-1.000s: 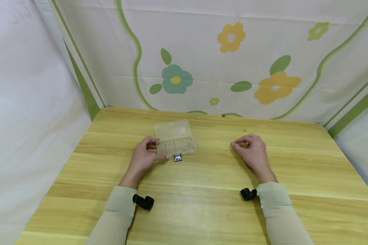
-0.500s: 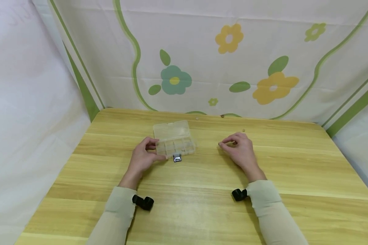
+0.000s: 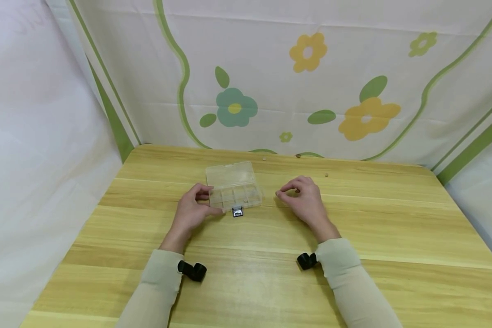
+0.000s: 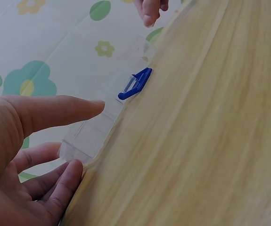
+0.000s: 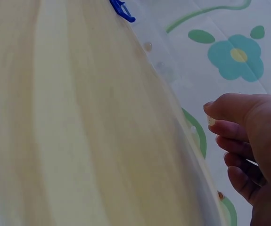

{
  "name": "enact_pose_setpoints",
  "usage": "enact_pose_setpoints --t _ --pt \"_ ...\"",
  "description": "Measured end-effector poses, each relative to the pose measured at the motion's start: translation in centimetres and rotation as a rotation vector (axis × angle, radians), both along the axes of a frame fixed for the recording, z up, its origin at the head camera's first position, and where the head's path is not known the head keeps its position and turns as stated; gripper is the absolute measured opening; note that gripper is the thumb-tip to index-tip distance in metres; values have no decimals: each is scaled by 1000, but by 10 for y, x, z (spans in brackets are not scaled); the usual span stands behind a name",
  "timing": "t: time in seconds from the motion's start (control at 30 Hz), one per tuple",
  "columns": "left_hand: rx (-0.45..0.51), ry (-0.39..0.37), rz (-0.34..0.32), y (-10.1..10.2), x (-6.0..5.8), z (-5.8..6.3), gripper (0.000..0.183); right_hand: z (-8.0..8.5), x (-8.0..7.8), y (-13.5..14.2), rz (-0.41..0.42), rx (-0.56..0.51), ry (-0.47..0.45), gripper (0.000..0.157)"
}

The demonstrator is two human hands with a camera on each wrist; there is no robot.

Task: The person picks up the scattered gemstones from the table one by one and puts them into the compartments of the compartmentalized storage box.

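Box (image 3: 230, 175) sits open in left grip (image 3: 191, 209); right grip (image 3: 305, 200) pinches pale piece (image 5: 211, 121).

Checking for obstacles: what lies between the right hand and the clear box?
In the head view, only bare tabletop separates the right hand from the clear box.

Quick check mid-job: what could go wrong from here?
The right hand pinches a small pale piece, which might slip and drop. The clear box has its lid open, so a jolt from the left hand at its end could spill pieces inside. The brown piece near the far edge of the table might get knocked off.
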State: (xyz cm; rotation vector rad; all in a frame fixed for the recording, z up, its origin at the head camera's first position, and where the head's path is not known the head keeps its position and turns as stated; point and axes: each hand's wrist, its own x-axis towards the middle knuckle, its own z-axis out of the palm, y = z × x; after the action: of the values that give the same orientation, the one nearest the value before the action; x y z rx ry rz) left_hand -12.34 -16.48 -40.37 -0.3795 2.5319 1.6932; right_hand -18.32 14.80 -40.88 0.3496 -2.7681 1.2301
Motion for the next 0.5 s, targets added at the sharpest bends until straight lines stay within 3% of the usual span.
enact_pose_setpoints --t 0.5 --pt "7 -4 0 0 -1 -1 69 -3 0 -28 72 -43 68 9"
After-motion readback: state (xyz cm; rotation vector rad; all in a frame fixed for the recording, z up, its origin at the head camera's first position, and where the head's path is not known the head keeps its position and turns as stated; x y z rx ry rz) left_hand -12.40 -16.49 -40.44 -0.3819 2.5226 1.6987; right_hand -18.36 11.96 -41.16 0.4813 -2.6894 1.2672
